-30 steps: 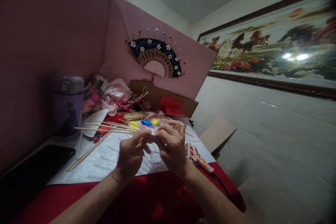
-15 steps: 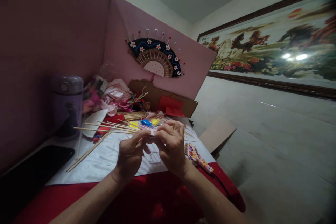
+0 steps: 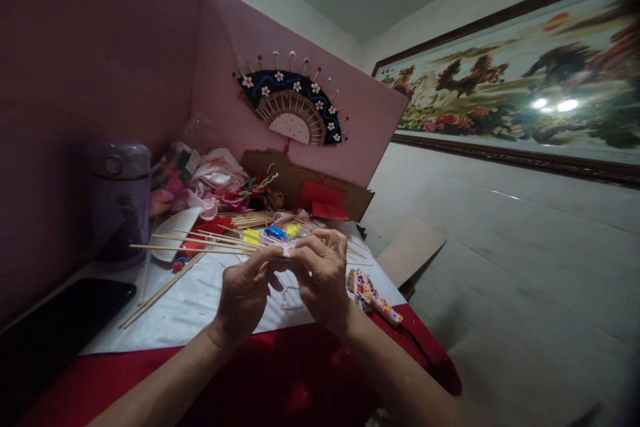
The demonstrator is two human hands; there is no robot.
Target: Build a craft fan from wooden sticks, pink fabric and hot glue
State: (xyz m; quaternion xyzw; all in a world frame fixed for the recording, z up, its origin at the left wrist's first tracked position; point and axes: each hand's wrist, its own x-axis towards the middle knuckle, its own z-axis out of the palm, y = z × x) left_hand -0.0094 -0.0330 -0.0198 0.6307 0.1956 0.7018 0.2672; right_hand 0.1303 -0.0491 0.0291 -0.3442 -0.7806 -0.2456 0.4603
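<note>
My left hand point(image 3: 246, 293) and my right hand point(image 3: 323, 277) are close together over the white sheet, both closed in a pinch. Between their fingertips is a fan of thin wooden sticks point(image 3: 193, 248), gathered at a small pale piece point(image 3: 287, 249). Its sticks spread out to the left, and a few tips show beyond my right hand. My fingers hide most of the joint. Just behind the hands lie a blue packet point(image 3: 275, 232) and a yellow packet point(image 3: 251, 237).
A black phone point(image 3: 75, 303) and a purple bottle point(image 3: 121, 203) are at left. Loose sticks point(image 3: 163, 288) lie on the white sheet point(image 3: 200, 313). A flower-patterned tool point(image 3: 374, 297) with a black cord lies at right. Behind, a decorated fan point(image 3: 295, 107) hangs on a pink board point(image 3: 360, 120).
The whole view has shifted slightly, so everything sits a little further left. Both hands keep the same pinch on the stick fan, with hardly any finger movement.
</note>
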